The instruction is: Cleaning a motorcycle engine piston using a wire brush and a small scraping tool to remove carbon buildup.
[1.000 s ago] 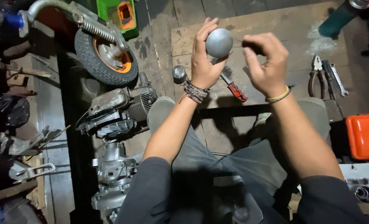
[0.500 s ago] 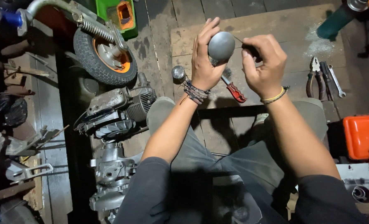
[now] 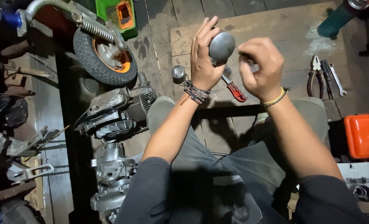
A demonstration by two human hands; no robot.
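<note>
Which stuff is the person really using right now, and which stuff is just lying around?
In use:
- left hand holding the round grey metal part
- right hand, closed beside that part; what it grips is too blurred to tell

Lying about:
- red-handled tool
- pliers
- small wheel
- engine
- orange container

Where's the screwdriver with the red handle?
The red-handled screwdriver lies on the wooden board, between the left hand and right hand, just below them.
</note>
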